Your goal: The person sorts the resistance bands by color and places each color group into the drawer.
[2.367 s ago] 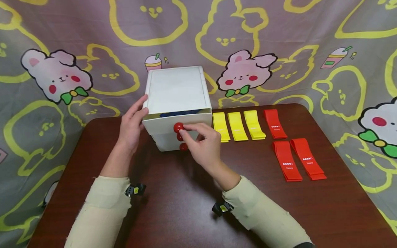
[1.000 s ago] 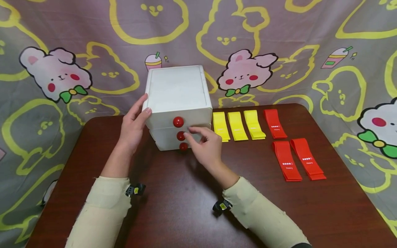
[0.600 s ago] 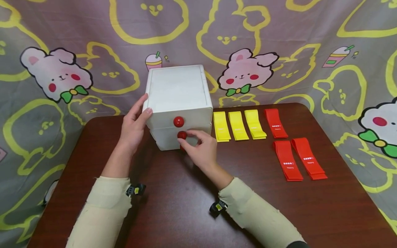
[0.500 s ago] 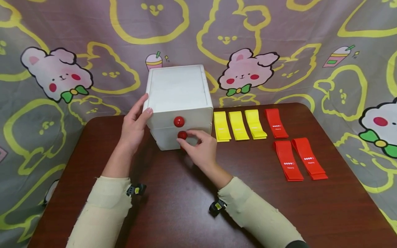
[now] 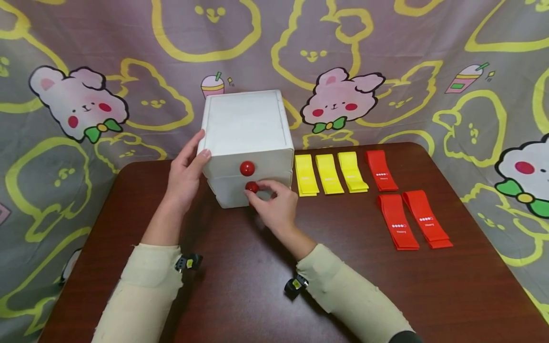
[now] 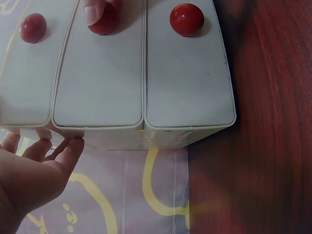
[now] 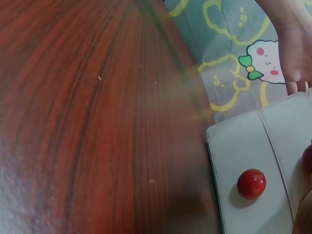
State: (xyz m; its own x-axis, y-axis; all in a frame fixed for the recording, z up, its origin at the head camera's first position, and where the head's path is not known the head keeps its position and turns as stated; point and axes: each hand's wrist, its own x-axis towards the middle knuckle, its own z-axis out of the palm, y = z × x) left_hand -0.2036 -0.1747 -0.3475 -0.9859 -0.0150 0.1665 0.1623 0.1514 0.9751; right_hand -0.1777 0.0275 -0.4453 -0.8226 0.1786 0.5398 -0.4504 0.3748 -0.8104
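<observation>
A white three-drawer box (image 5: 246, 124) stands at the back of the table, all its drawers pushed in. My left hand (image 5: 182, 178) rests against the box's left side near the front edge, fingers fairly straight; the left wrist view shows its fingertips touching that side. Between thumb and forefinger my right hand (image 5: 276, 205) pinches the red middle knob (image 5: 252, 186). Above it the top knob (image 5: 247, 168) is free. The bottom knob (image 6: 187, 19) shows plainly in the left wrist view, but my right hand hides it in the head view.
Right of the box lie several folded bands on the dark wooden table (image 5: 240, 286): yellow bands (image 5: 329, 174) in a row, a red band (image 5: 381, 170) beside them, and two red bands (image 5: 398, 221) nearer. A patterned cloth (image 5: 141, 43) hangs behind.
The top drawer, slightly open earlier with something blue inside, has been pushed in. My right hand has left the top knob and moved down to grip the middle one. The left hand stays put.
</observation>
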